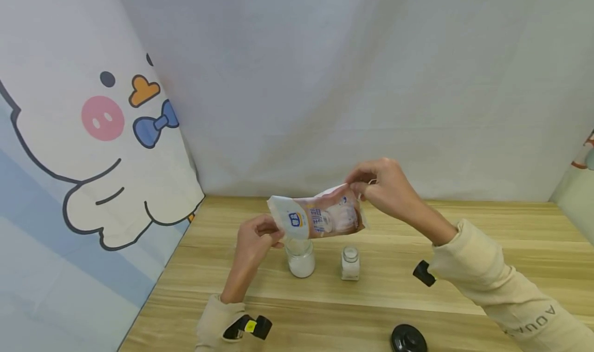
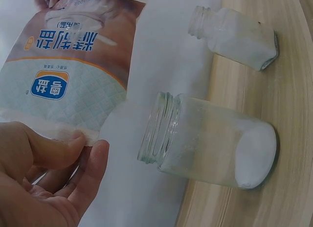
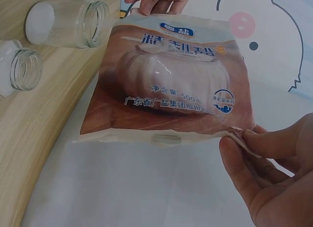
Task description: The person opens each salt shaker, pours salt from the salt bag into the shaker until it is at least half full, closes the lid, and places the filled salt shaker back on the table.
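A salt bag [image 1: 325, 215] with a brown and pale blue print is held up by both hands above the table. My left hand [image 1: 254, 238] pinches its pale end at a corner between thumb and fingers, seen close in the left wrist view. At the opposite brown end, my right hand [image 3: 274, 163] pinches another corner. Below the bag stands a wide glass jar [image 2: 210, 139], upright and lidless, with white salt at its bottom. Beside it is a smaller, square glass jar [image 1: 350, 264], also lidless and filled with white grains. The bag overlaps the wide jar's mouth in the head view.
On the wooden table [image 1: 325, 311], a round black lid [image 1: 408, 338] lies at the near edge of the head view. A pale grey curtain [image 1: 371, 84] hangs behind the table. To the left hangs a cloth with a cartoon figure [image 1: 102, 135].
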Tool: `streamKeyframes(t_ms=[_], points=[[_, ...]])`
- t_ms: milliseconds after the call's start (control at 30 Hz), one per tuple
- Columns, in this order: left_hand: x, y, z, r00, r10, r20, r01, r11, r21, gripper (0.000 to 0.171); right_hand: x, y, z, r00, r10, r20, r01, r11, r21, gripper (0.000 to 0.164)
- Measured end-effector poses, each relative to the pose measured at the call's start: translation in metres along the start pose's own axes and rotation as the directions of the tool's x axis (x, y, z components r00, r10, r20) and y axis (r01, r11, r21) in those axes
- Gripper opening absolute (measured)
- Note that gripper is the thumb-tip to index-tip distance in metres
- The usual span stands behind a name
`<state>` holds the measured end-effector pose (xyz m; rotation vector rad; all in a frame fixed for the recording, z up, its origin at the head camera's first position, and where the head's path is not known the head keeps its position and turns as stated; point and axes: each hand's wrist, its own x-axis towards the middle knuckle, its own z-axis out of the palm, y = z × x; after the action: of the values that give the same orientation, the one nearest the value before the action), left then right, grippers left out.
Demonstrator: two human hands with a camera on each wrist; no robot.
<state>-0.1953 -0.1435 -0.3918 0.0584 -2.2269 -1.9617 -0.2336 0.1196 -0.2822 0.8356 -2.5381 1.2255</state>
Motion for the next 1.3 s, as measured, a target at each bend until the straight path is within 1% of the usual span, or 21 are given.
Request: streamKeyframes(t_ms=[300, 467, 800, 1067, 1300], points=[[0.001, -0.003, 0.001, 1.000, 0.003, 0.007, -0.003, 1.000, 0.001, 0.013, -0.001, 0.001, 0.000, 1.000, -0.003, -0.004, 0.003, 1.000, -0.002, 0.018], [0.000, -0.003, 0.001, 1.000, -0.001, 0.012, 0.001, 1.000, -0.001, 0.013, -0.002, 0.000, 0.001, 1.000, -0.006, -0.014, 0.006, 1.000, -0.006, 0.017], [0.000, -0.003, 0.001, 1.000, -0.001, 0.013, 0.001, 1.000, 0.002, 0.013, 0.000, 0.001, 0.001, 1.000, 0.006, -0.005, -0.006, 1.000, 0.009, 0.017], [0.003, -0.004, 0.003, 1.000, -0.007, 0.003, 0.007, 1.000, -0.005, 0.013, 0.001, 0.007, 0.000, 1.000, -0.002, -0.007, 0.002, 1.000, -0.003, 0.018], [0.005, -0.006, 0.005, 1.000, -0.010, -0.006, 0.010, 1.000, 0.004, 0.012, 0.002, 0.013, 0.000, 1.000, -0.001, -0.005, 0.002, 1.000, 0.009, 0.018]])
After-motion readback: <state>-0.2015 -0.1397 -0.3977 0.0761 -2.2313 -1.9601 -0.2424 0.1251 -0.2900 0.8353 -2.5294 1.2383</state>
